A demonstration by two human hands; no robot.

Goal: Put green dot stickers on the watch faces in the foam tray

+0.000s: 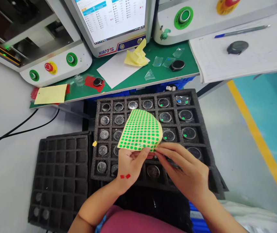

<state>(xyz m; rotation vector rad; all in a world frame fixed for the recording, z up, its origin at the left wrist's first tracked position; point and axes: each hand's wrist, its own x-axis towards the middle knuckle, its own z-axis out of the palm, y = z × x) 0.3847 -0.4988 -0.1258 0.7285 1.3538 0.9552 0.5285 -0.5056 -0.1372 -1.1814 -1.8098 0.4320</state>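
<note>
My left hand (131, 165) holds a pale yellow sheet of green dot stickers (140, 129) by its lower edge, thumb on top. The sheet curls at its upper right. At its lower right corner, the fingers of my right hand (186, 168) are pinched together on the edge; whether a loose sticker is between the fingertips is too small to tell. Below both hands lies a dark foam tray (203, 129) with round watch-like pieces in its compartments. Several on the right, such as one watch-like piece (188, 133), bear a green dot. The sheet and hands hide some compartments.
Left of the tray is another foam tray (65, 142) with a few round pieces. A green bench (85, 94) ahead carries a monitor (114, 19), crumpled yellow paper (135, 56) and clear film scraps. Button-fitted machines (58, 69) flank the monitor. Papers (216, 64) with a pen lie right.
</note>
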